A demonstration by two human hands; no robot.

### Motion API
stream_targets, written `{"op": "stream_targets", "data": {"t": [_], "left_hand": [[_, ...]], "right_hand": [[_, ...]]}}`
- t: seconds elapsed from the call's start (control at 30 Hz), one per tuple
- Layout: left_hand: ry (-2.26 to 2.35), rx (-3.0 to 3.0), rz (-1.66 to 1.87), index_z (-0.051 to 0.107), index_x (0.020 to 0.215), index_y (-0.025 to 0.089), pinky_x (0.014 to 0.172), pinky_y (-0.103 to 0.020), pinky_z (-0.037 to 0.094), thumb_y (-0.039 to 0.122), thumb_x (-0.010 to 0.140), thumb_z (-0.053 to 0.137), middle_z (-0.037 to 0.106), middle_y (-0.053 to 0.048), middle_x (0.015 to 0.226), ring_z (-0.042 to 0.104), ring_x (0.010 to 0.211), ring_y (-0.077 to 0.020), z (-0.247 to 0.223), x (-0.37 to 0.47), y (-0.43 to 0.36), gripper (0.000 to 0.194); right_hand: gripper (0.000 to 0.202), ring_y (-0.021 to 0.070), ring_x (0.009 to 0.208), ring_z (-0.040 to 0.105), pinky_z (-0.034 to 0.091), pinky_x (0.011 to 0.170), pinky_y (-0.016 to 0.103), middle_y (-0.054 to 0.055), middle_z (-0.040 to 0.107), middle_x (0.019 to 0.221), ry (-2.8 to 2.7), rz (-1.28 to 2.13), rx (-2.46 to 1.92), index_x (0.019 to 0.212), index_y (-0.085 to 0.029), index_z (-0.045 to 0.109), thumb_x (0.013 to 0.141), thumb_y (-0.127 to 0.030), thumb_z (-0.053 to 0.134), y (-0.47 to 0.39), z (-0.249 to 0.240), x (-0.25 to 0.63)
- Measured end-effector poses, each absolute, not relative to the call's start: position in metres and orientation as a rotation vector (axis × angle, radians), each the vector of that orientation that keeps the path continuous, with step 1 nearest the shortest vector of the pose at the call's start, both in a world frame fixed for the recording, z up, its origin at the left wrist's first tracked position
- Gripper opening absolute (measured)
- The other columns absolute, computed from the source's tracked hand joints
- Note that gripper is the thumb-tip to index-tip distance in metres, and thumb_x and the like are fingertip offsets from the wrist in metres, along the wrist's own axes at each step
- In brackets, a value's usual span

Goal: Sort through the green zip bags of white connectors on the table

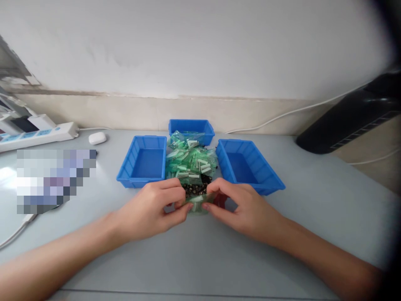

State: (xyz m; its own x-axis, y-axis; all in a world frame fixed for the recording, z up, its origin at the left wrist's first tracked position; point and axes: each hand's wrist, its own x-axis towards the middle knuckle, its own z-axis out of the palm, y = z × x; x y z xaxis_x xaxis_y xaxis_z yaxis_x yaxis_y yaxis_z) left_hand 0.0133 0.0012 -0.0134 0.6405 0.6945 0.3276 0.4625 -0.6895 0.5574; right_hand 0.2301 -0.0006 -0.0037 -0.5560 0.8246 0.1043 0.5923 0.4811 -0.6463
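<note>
A small green plastic bag (198, 205) with pale pieces inside is stretched between my two hands. My left hand (158, 205) pinches its left edge between thumb and fingers. On the other side, my right hand (239, 205) grips the right edge the same way. Just behind the bag lies a heap of small dark and brassy screws (196, 190), partly hidden by my fingers. Beyond that, a pile of green bags (191, 159) holds white plugs and metal screws.
Blue bins stand around the pile: a left bin (140, 183), a right bin (266, 184) and a back bin (191, 125). Farther left are a power strip (40, 136), a white earbud case (97, 138) and a blurred-out device (56, 179). A black cylindrical object (347, 115) is at the right.
</note>
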Motion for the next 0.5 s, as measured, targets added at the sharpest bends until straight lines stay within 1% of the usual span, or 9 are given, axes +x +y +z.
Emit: {"op": "stream_targets", "data": {"t": [0.23, 0.5], "left_hand": [[0.870, 2.472, 0.670, 0.042, 0.060, 0.016, 0.053, -0.020, 0.033, 0.017, 0.085, 0.049, 0.040, 0.004, 0.064, 0.042, 0.058, -0.0075, -0.0123, 0.0135, 0.0024, 0.027], [0.875, 2.502, 0.641, 0.045, 0.063, 0.016, 0.054, -0.020, 0.034, 0.018, 0.086, 0.047, 0.044, 0.002, 0.068, 0.043, 0.058, -0.0079, -0.0126, 0.0113, 0.0017, 0.023]], "right_hand": [[0.007, 0.0125, 0.060, 0.058, 0.044, 0.056, 0.023, -0.003, 0.062, 0.068, -2.425, 0.627, -1.161, 0.087, -0.022, 0.057, 0.083, -0.027, 0.053, -0.0002, -0.0067, 0.2325], [0.009, 0.0127, 0.061, 0.058, 0.044, 0.059, 0.024, -0.001, 0.062, 0.069, -2.477, 0.476, -1.049, 0.090, -0.022, 0.058, 0.085, -0.026, 0.051, -0.0009, -0.0096, 0.2357]]}}
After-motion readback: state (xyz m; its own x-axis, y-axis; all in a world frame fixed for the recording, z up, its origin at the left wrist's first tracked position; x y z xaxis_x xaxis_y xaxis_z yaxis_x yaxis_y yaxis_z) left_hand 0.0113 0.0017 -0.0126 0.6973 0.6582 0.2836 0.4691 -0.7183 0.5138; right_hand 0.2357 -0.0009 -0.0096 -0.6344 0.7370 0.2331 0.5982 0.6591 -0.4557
